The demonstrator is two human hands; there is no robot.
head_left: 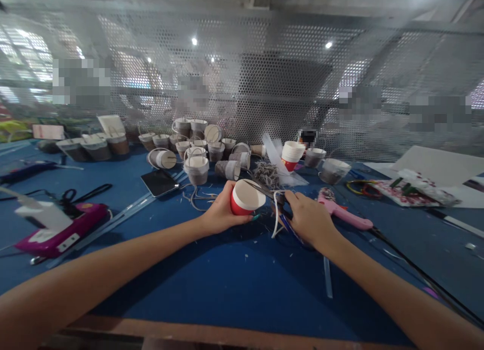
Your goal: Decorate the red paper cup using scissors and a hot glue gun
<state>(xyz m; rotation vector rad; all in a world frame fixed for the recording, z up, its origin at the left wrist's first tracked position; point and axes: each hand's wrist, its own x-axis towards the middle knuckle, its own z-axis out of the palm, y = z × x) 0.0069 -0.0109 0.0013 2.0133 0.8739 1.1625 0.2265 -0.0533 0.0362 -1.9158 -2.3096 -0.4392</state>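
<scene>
My left hand (219, 211) is wrapped round a red and white paper cup (244, 205), its white open end tilted toward me. My right hand (308, 216) grips a pair of scissors (260, 188) with dark blades and blue handles. The blades reach left to the cup's rim; whether they are cutting it I cannot tell. A white curved strip (277, 221) hangs beside the right fingers. Just beyond the hands lies a heap of grey cord pieces (266, 173).
Several grey cord-wrapped cups with handles (196, 169) stand at the back. A stack of paper cups (293, 152) is behind my right hand. A pink glue gun (346, 214) lies right, a black phone (159, 182) left, and a purple power strip (71, 236) farther left.
</scene>
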